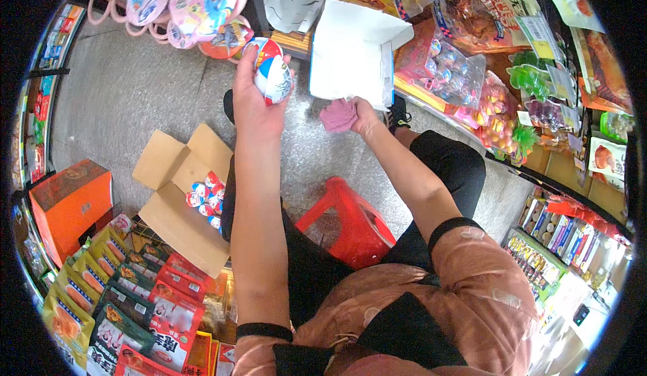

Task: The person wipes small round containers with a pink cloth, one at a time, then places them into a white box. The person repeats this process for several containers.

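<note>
My left hand (263, 105) is raised and holds egg-shaped candy packages, one white and blue (273, 80) and, behind it, one red and white (268, 50). To its right, my right hand (365, 116) grips a crumpled pink cloth (338, 115). Just beyond the cloth stands an open white cardboard box (349, 57) with its flap up, at the shelf's edge. Below and left of my left hand, an open brown carton (182, 224) holds several small red, white and blue eggs (207, 199).
Between my legs lies a red plastic bag (354, 229). Shelves with bagged snacks (470, 17) line the right. Pink round toy-like items (202, 7) hang at the top left. An orange box (73, 204) and packaged snacks (126, 300) fill the lower left.
</note>
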The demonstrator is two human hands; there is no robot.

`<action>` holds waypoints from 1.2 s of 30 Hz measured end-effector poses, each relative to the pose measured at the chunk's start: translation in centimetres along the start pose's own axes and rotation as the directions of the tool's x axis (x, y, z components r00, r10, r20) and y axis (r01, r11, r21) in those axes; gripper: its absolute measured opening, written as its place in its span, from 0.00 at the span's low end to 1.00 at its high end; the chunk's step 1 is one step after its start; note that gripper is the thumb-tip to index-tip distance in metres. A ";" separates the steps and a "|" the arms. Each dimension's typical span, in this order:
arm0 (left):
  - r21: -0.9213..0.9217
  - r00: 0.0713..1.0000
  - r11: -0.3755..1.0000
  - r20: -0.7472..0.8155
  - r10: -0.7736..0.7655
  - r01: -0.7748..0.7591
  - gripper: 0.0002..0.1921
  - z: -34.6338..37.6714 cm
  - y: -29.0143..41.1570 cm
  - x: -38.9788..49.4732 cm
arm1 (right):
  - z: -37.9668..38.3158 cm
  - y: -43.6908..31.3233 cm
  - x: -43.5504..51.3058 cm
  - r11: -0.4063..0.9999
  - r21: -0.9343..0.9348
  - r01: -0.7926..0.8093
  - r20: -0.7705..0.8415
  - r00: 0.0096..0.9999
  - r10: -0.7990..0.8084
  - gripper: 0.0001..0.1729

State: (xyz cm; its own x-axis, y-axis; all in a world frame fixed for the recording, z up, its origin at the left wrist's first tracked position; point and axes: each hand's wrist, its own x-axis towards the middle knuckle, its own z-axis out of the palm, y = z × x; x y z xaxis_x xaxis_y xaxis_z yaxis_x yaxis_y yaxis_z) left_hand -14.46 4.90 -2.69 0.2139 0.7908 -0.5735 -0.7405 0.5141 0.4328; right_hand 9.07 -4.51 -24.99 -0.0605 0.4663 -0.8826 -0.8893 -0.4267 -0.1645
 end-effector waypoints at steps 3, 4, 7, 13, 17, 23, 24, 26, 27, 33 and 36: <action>-0.004 1.000 1.000 -0.017 -0.007 0.007 0.17 -0.4 -0.1 -0.3 | -1.4 1.9 -2.3 1.000 0.004 0.000 0.030 1.000 0.000 0.19; 0.006 0.998 1.000 -0.061 0.012 -0.011 0.18 -0.6 0.2 -0.5 | -0.4 2.9 -3.8 0.999 -0.032 -0.037 0.022 0.999 0.038 0.20; 0.006 0.997 0.999 -0.054 0.047 -0.046 0.17 -2.0 0.0 -1.0 | 0.9 4.4 -8.0 0.999 -0.005 -0.048 -0.056 0.997 0.047 0.20; 0.002 0.993 1.000 0.116 0.021 -0.021 0.17 -5.8 0.4 -3.9 | 0.9 5.4 -16.3 0.970 -0.244 0.007 -0.003 1.000 -0.008 0.18; -0.121 0.961 0.979 0.205 0.186 -0.164 0.18 -5.0 0.1 -10.1 | 0.5 6.0 -23.2 0.939 -0.341 0.040 0.058 0.998 -0.022 0.15; -0.368 0.848 0.915 0.421 0.322 -0.165 0.31 -3.6 -2.3 -24.3 | -1.5 6.7 -32.4 0.883 -0.454 0.123 0.159 0.986 -0.056 0.09; -0.356 0.815 0.919 0.473 0.334 -0.170 0.33 -3.2 -2.5 -26.4 | -1.0 7.2 -34.5 0.876 -0.454 0.165 0.179 0.980 -0.092 0.09; -0.310 0.775 0.920 0.509 0.375 -0.242 0.34 -2.7 -3.3 -29.4 | 0.6 7.4 -39.7 0.850 -0.491 0.190 0.245 0.967 -0.074 0.09; -0.291 0.773 0.922 0.512 0.375 -0.255 0.35 -1.9 -3.8 -31.1 | 0.7 7.2 -41.6 0.838 -0.503 0.212 0.274 0.959 -0.079 0.09; -0.261 0.753 0.956 0.600 0.271 -0.136 0.36 1.2 -8.0 -35.0 | -0.8 8.4 -46.7 0.814 -0.528 0.241 0.280 0.955 -0.102 0.12; -0.192 0.809 0.981 0.571 0.136 -0.029 0.34 1.7 -10.6 -34.9 | -3.0 8.0 -46.4 0.770 -0.610 0.184 0.312 0.950 0.020 0.10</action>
State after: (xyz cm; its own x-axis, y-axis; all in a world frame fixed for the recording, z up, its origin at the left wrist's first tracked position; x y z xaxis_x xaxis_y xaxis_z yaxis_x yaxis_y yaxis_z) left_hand -12.97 -27.56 13.92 0.4366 0.8996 -0.0082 -0.8551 0.4178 0.3070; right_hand 6.17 -31.90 13.34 -0.2170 0.6760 -0.7042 -0.4195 -0.7160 -0.5580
